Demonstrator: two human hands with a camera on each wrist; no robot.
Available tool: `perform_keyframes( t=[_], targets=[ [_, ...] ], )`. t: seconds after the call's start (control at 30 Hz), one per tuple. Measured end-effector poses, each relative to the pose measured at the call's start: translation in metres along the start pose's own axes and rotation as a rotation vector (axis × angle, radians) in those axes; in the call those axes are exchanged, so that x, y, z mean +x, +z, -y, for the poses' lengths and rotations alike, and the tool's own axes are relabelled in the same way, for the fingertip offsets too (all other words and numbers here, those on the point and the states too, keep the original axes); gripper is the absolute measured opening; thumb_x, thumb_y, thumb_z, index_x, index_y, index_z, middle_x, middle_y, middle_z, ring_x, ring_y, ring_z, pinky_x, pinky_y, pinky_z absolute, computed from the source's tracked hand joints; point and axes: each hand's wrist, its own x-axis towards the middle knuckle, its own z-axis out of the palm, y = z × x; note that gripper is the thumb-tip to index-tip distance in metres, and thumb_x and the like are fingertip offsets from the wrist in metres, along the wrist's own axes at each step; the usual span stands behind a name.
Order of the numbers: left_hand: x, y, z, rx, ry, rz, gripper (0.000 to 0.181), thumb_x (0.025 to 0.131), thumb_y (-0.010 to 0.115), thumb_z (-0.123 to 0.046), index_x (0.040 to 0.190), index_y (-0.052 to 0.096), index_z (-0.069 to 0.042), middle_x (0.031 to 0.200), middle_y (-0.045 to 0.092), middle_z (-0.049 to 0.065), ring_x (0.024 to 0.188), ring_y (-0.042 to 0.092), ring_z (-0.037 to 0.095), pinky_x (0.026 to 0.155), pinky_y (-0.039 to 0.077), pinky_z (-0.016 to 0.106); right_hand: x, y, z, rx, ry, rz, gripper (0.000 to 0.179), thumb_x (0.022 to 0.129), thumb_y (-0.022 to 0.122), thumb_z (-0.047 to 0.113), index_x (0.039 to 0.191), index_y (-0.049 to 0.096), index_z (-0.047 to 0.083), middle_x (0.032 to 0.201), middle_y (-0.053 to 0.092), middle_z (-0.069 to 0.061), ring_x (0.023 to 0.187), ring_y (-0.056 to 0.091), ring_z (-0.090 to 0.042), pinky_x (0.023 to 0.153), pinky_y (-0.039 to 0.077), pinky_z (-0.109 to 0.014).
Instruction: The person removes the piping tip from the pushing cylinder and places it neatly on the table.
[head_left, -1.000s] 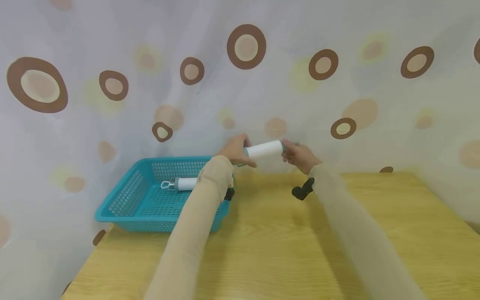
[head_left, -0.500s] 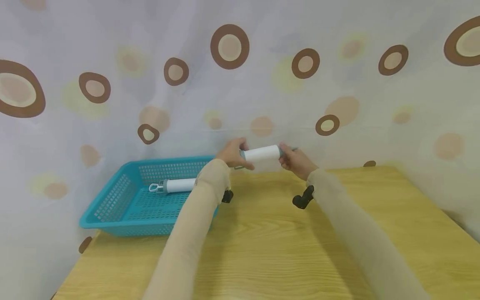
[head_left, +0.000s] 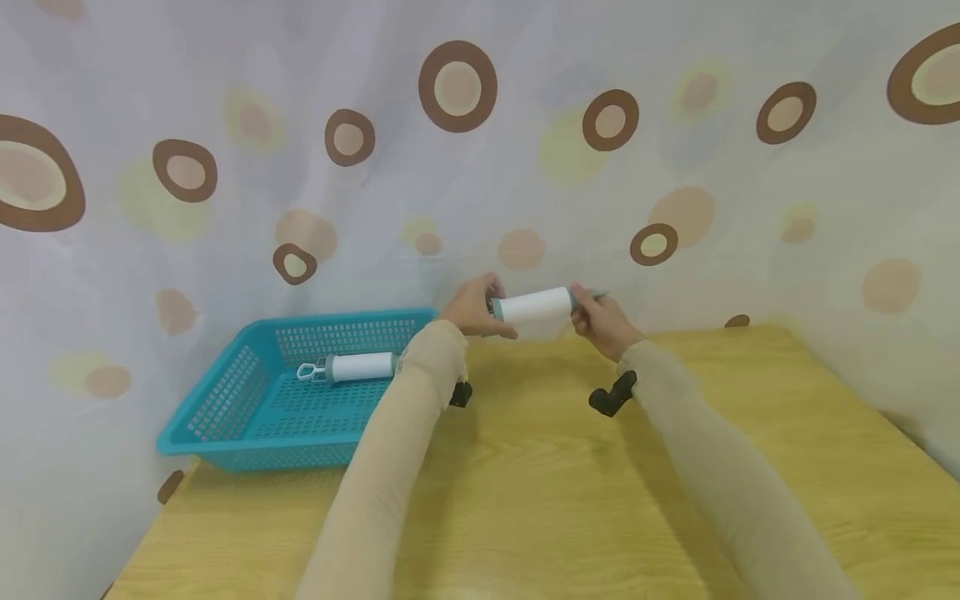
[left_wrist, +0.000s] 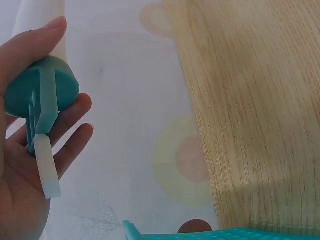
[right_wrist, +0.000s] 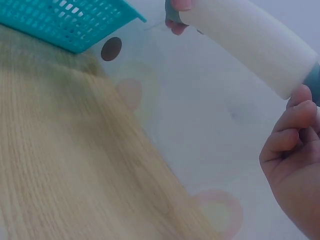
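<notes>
Nr table (head_left: 525,467), wht tube (head_left: 536,306) held btwn L grip (head_left: 471,308) & R grip (head_left: 604,325)

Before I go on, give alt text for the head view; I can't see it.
Left hand and right hand hold a white tube by its ends near the far edge of a table. A second tube, partly hidden by the left sleeve, lies in a blue basket.

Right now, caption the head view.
Left hand and right hand hold a white cylinder aloft; another lies in a teal basket.
</notes>
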Motion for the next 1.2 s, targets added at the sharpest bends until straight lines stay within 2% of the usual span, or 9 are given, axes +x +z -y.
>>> perform_keyframes(
  t=[0.17, 0.33, 0.5, 0.63, 0.73, 0.83, 0.97, 1.03, 1.2],
  targets=[
    [0.001, 0.002, -0.001, 0.028, 0.007, -0.015, 0.051, 0.060, 0.085, -0.020, 0.093, 0.048, -0.011, 0.097, 0.060, 0.006, 0.081, 0.054, 0.019, 0.066, 0.048, 0.028, -0.002, 0.000, -0.003, 0.063, 0.049, -0.011, 0.033, 0.094, 0.047, 0.037, 0.099, 0.049, 0.004, 0.059, 0.049, 0.003, 0.047, 0.040, -0.005, 0.048, 0.034, -0.017],
    [0.003, 0.006, 0.001, 0.046, -0.005, -0.040, 0.047, 0.059, 0.086, -0.018, 0.087, 0.049, -0.010, 0.092, 0.060, 0.006, 0.079, 0.053, 0.019, 0.065, 0.046, 0.028, -0.003, 0.002, -0.009, 0.038, 0.039, -0.012, 0.042, 0.092, 0.045, 0.044, 0.096, 0.045, 0.003, 0.056, 0.044, 0.004, 0.043, 0.032, -0.005, 0.048, 0.028, -0.019],
    [0.003, 0.007, 0.005, 0.001, 0.038, -0.061, 0.046, 0.057, 0.087, -0.021, 0.088, 0.054, -0.011, 0.094, 0.061, 0.004, 0.082, 0.056, 0.017, 0.070, 0.048, 0.028, -0.005, 0.000, -0.009, 0.067, 0.022, -0.031, 0.038, 0.091, 0.049, 0.041, 0.096, 0.048, 0.004, 0.058, 0.043, 0.003, 0.044, 0.032, -0.004, 0.047, 0.028, -0.018],
    [0.001, 0.007, 0.011, -0.039, 0.076, -0.083, 0.048, 0.057, 0.087, -0.023, 0.094, 0.058, -0.013, 0.099, 0.062, 0.003, 0.087, 0.058, 0.017, 0.078, 0.049, 0.030, -0.006, 0.001, -0.009, 0.093, 0.019, 0.018, 0.032, 0.094, 0.047, 0.037, 0.099, 0.047, 0.005, 0.059, 0.042, 0.004, 0.045, 0.032, -0.005, 0.048, 0.027, -0.018],
    [-0.001, 0.007, 0.016, -0.072, 0.073, -0.091, 0.050, 0.056, 0.088, -0.022, 0.097, 0.059, -0.013, 0.102, 0.062, 0.003, 0.090, 0.060, 0.019, 0.081, 0.050, 0.031, -0.007, 0.003, -0.009, 0.093, 0.020, 0.046, 0.031, 0.095, 0.044, 0.035, 0.102, 0.045, 0.005, 0.059, 0.040, 0.004, 0.045, 0.030, -0.006, 0.049, 0.026, -0.018],
    [-0.002, 0.009, 0.017, -0.093, 0.058, -0.092, 0.049, 0.056, 0.088, -0.020, 0.096, 0.061, -0.014, 0.102, 0.063, 0.002, 0.090, 0.061, 0.018, 0.081, 0.050, 0.030, -0.007, 0.002, -0.010, 0.089, 0.021, 0.038, 0.030, 0.096, 0.043, 0.035, 0.103, 0.045, 0.006, 0.058, 0.039, 0.004, 0.045, 0.029, -0.006, 0.050, 0.024, -0.019],
    [-0.001, 0.012, 0.014, -0.121, 0.038, -0.093, 0.044, 0.057, 0.087, -0.017, 0.094, 0.062, -0.013, 0.097, 0.064, 0.003, 0.086, 0.060, 0.017, 0.076, 0.051, 0.029, -0.007, 0.000, -0.011, 0.048, -0.026, 0.002, 0.028, 0.096, 0.042, 0.035, 0.099, 0.048, 0.008, 0.056, 0.038, 0.005, 0.044, 0.029, -0.005, 0.048, 0.024, -0.019],
    [0.000, 0.013, 0.010, -0.140, 0.037, -0.100, 0.040, 0.058, 0.086, -0.014, 0.091, 0.063, -0.012, 0.094, 0.064, 0.004, 0.082, 0.059, 0.017, 0.074, 0.051, 0.029, -0.007, 0.000, -0.010, 0.037, -0.060, -0.016, 0.026, 0.096, 0.043, 0.035, 0.092, 0.046, 0.009, 0.055, 0.039, 0.006, 0.045, 0.029, -0.005, 0.047, 0.025, -0.019],
    [0.002, 0.013, 0.004, -0.164, 0.038, -0.117, 0.035, 0.058, 0.085, -0.008, 0.085, 0.063, -0.010, 0.091, 0.064, 0.005, 0.077, 0.058, 0.017, 0.073, 0.050, 0.029, -0.007, -0.001, -0.013, 0.039, -0.114, -0.022, 0.027, 0.096, 0.042, 0.034, 0.083, 0.033, 0.013, 0.061, 0.039, 0.006, 0.050, 0.030, -0.005, 0.050, 0.027, -0.019]
  ],
)
